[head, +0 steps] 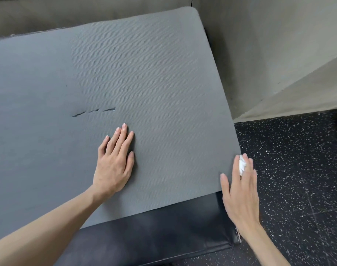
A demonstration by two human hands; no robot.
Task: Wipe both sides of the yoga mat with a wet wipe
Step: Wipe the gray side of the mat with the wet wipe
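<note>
On black bench (163,233): grey ribbed yoga mat (144,73), torn slits; left hand (114,162) flat, right hand (240,189) fingers pinching wet wipe (242,166).

Black padded bench (160,233) on dark speckled floor (298,169), beside a beige wall (269,45).

We note left hand (114,160), right hand (240,189): bare, no sleeves on forearms; nails short, trimmed.
</note>
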